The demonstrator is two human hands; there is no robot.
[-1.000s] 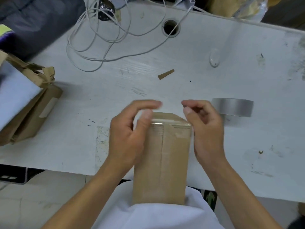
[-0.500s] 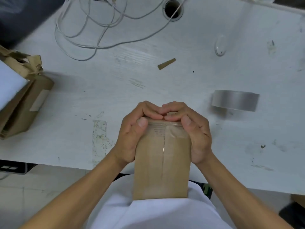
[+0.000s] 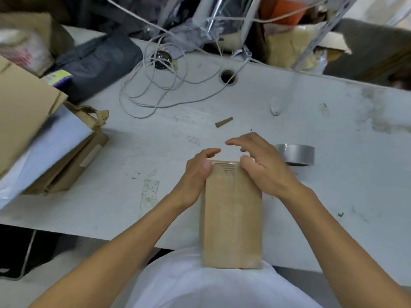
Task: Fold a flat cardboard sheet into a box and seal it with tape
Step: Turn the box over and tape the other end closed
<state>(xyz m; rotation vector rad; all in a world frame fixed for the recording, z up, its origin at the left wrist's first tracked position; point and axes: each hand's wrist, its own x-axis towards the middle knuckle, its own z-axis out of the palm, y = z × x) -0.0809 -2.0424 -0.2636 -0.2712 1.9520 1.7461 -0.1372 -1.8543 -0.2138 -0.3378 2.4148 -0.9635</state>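
Observation:
A tall brown cardboard box (image 3: 231,218) stands on end between my body and the table's near edge, with clear tape over its centre seam and its far top edge. My left hand (image 3: 195,176) holds the box's upper left side, thumb on the front face and fingers curled over the top. Over the upper right corner my right hand (image 3: 262,165) rests with its palm on the box, fingers spread and lifted off it. A roll of grey tape (image 3: 297,154) lies on the table just right of my right hand.
The white table (image 3: 155,152) carries a tangle of white cable (image 3: 160,90), a cable hole (image 3: 228,77), a small cardboard scrap (image 3: 223,122) and a small white item (image 3: 275,106). Flattened cardboard and white sheets (image 3: 44,141) are stacked at the left. Bags and clutter line the far edge.
Both hands were clasped over the box's far top edge half a second ago. The right hand's fingers have now lifted and spread; the left still grips. The camera has tilted up.

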